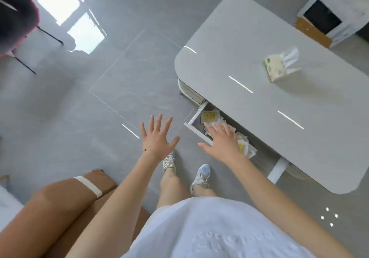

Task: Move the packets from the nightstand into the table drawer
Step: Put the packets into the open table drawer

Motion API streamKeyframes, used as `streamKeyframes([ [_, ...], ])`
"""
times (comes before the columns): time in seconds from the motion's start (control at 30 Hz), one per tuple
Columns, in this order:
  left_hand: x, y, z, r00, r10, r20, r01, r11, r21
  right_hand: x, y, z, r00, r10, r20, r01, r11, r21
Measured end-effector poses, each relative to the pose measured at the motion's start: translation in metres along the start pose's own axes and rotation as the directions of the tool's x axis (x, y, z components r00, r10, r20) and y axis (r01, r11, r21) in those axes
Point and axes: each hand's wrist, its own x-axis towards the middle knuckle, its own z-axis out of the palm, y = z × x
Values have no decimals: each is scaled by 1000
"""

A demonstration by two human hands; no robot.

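Head view shows both hands, left hand [156, 138] and right hand [223, 142], spread empty; packets [209, 116] piled high may jam the drawer [196, 131].

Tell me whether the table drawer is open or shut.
Open. The drawer juts out from under the table, showing packets inside; the right hand is over them, fingers straight.

A pale grey bench [249, 44] with rounded corners stands on the grey tiled floor [119, 90]. One tissue pack [276, 69] lies on its top, a tissue sticking out. Under the near edge a white drawer [196, 131] stands pulled out, with packets [209, 116] lying loose inside.
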Motion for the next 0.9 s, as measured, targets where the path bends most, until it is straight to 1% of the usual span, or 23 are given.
streamKeyframes([
  [0.13,-4,-77,-25,986,-166,-27,162,981,-103,29,-93,-15,989,-144,38,147,984,-104],
  [0.27,-3,-163,-49,960,-278,-35,271,952,-141,59,-196,-27,968,-242,69,251,948,-195],
  [0.47,-8,-286,-83,894,-446,-52,428,881,-203,104,-338,-30,937,-335,98,348,914,-210],
  [0.6,-9,-350,-96,840,-543,-24,521,818,-243,125,-417,-30,917,-377,128,397,889,-226],
  [0.77,-6,-420,-109,763,-646,3,607,716,-344,148,-513,-36,859,-471,200,511,791,-335],
  [0.9,-3,-483,-117,698,-716,21,669,641,-377,171,-603,-33,779,-562,278,626,668,-402],
])
